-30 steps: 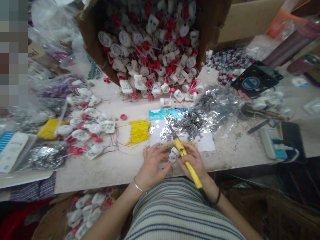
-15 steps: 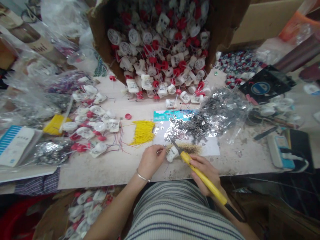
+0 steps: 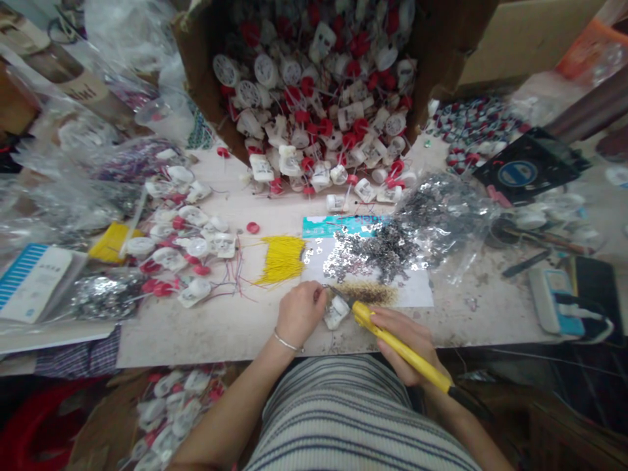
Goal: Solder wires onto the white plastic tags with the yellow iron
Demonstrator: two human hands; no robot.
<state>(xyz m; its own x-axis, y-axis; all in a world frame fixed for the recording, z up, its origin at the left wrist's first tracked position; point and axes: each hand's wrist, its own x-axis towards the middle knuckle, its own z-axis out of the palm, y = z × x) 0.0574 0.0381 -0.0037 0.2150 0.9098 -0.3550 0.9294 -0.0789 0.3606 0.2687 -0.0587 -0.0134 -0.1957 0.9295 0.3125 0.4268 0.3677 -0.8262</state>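
A yellow soldering iron [image 3: 405, 348] lies in my right hand [image 3: 409, 340], whose fingers wrap round its handle. Its dark tip points left, over a small white plastic part [image 3: 336, 313] at the table's front. My left hand [image 3: 301, 313] is closed in a pinch just left of that part, near the tip; what its fingers hold is too small to make out. Behind them, a white sheet [image 3: 419, 291] bears a brown scorched patch and a heap of small silvery metal pieces [image 3: 383, 248]. Left of the sheet lies a bundle of yellow wires [image 3: 283, 260].
A large cardboard box [image 3: 199, 72] full of white and red parts stands behind. More such parts [image 3: 196, 247] lie at the left, beside a bag of metal pieces [image 3: 105, 294]. At the right are a black square object [image 3: 534, 167] and a power strip [image 3: 552, 301].
The iron's tip has moved slightly down and left, toward my left fingertips. The white part has shifted and turned a little. The whole view has moved slightly.
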